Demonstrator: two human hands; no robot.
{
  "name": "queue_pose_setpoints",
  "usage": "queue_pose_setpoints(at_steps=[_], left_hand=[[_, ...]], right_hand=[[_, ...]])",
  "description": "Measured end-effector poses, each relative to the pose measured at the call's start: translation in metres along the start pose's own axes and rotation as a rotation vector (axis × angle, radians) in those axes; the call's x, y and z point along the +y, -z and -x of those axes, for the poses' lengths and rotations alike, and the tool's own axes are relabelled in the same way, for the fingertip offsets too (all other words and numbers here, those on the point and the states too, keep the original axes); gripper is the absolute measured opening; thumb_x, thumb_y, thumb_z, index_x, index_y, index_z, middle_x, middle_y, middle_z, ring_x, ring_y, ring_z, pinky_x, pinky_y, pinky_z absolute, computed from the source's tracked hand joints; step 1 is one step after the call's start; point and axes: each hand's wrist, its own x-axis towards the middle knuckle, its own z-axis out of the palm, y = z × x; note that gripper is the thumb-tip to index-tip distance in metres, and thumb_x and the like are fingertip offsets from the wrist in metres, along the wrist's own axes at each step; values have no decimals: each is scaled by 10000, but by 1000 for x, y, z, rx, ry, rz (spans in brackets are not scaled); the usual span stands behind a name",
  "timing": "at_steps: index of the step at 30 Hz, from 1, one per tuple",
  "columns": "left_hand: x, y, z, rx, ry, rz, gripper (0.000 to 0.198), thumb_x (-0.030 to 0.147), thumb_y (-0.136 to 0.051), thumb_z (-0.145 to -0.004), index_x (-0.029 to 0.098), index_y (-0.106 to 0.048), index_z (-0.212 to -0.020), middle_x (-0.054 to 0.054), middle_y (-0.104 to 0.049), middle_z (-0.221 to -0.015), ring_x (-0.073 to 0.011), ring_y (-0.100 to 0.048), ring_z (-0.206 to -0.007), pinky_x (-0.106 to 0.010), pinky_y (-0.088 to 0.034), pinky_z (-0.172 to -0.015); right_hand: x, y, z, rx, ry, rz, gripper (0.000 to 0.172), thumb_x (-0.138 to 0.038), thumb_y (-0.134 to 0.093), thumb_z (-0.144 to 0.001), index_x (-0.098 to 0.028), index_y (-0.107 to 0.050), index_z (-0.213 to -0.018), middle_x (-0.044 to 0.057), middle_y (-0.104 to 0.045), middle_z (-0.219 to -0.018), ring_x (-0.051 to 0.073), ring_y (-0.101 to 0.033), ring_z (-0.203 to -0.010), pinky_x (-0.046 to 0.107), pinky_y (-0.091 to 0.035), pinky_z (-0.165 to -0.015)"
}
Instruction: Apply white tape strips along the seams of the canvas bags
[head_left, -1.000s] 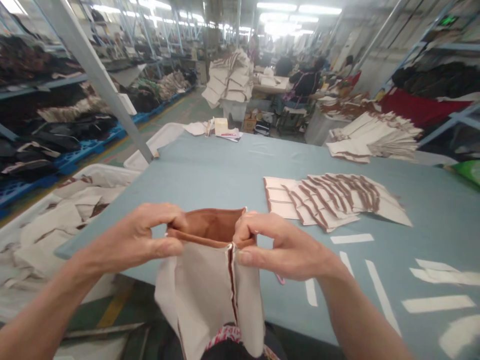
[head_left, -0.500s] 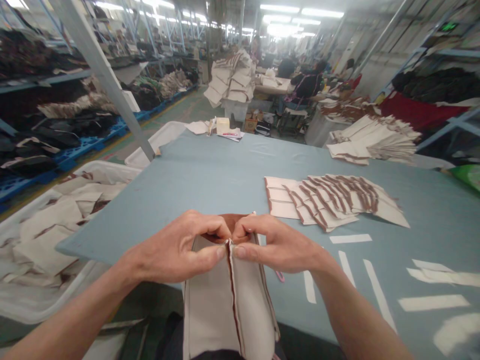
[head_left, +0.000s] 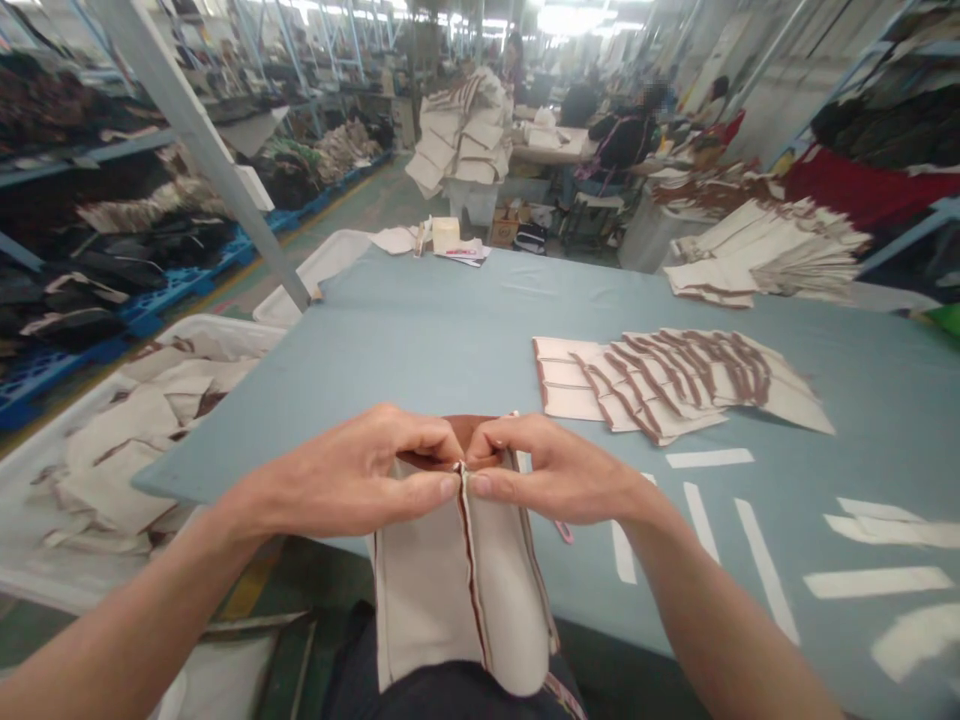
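A cream fabric piece (head_left: 424,600) with brown inner edging hangs over my lap at the table's near edge. Its upper rim is pinched between the thumb and curled fingers of my left hand (head_left: 360,475), just left of the central seam. On the right of that seam, my right hand (head_left: 547,465) grips the same rim in the same way. Both thumbs press the front, close together, with the seam running down between them. The fingertips behind the rim are partly hidden.
On the blue-grey table (head_left: 390,340) lie overlapping cream pieces with brown edges (head_left: 667,380) and several white strips (head_left: 765,570). A fuller stack (head_left: 780,255) sits at the far right. A white bin (head_left: 45,590) of fabric pieces stands left, near a slanted metal post (head_left: 210,160).
My view has tipped down slightly, so the table sits higher in the picture. Both hands keep their pinch on the fabric rim, with hardly any movement.
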Motion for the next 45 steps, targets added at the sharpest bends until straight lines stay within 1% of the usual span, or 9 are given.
queue_pose_setpoints(at_steps=[4,9,16,20,25,31,37,42,45], left_hand=[[0,-8,-1,33,46,31,247,323,-565,-920,158,-736,-852,20,-694,-760,-134,-595,-708,-217,-434,-664],[-1,-17,-3,82,85,39,243,332,-542,-879,163,-675,-765,41,-612,-679,-117,-536,-647,-216,-408,-612],[2,-27,6,214,22,-185,147,233,-530,-861,190,-631,-763,68,-591,-644,-99,-517,-599,-247,-353,-604],[1,-30,11,234,-19,-240,140,197,-532,-855,193,-637,-762,80,-560,-625,-87,-469,-569,-256,-313,-578],[0,-34,17,283,12,-65,164,194,-498,-831,194,-572,-684,73,-505,-601,-84,-448,-545,-213,-332,-524],[-5,-36,24,319,82,58,130,219,-515,-779,193,-553,-658,66,-463,-582,-84,-404,-524,-208,-299,-495],[-15,-33,28,287,101,146,148,233,-548,-802,192,-550,-660,67,-479,-585,-83,-400,-527,-203,-304,-483],[-23,-33,32,281,139,166,150,233,-554,-812,186,-571,-670,66,-493,-591,-77,-411,-527,-191,-306,-477],[-25,-31,31,254,140,208,161,247,-571,-825,185,-569,-677,69,-494,-596,-74,-409,-528,-185,-312,-475]], right_hand=[[3,-2,3,6,9,-7,263,-363,-678,-1000,-178,-606,-827,-58,-528,-747,104,-445,-690,236,-356,-650],[4,-5,5,14,32,50,268,-357,-659,-1013,-188,-587,-818,-59,-529,-737,105,-447,-676,238,-353,-640],[-7,-14,8,99,39,325,175,-185,-687,-966,-194,-608,-811,-34,-642,-760,131,-558,-726,272,-400,-740],[-11,-20,10,140,64,389,165,-135,-682,-936,-204,-605,-808,-26,-672,-761,140,-570,-721,280,-405,-750],[-12,-29,12,272,145,365,100,-159,-664,-977,-213,-622,-904,-2,-744,-855,142,-636,-750,271,-454,-762],[-12,-40,9,368,324,633,103,-170,-623,-1035,-212,-687,-967,37,-787,-841,168,-695,-753,298,-482,-750],[-13,-51,6,403,399,850,297,-185,-541,-1101,-228,-700,-854,16,-848,-860,144,-747,-731,300,-490,-684],[-16,-61,0,433,364,925,346,-92,-518,-1046,-221,-655,-755,19,-823,-782,147,-714,-672,299,-479,-673],[-13,-61,-4,459,300,835,276,-89,-533,-966,-223,-648,-754,2,-763,-684,141,-658,-611,286,-443,-630]])
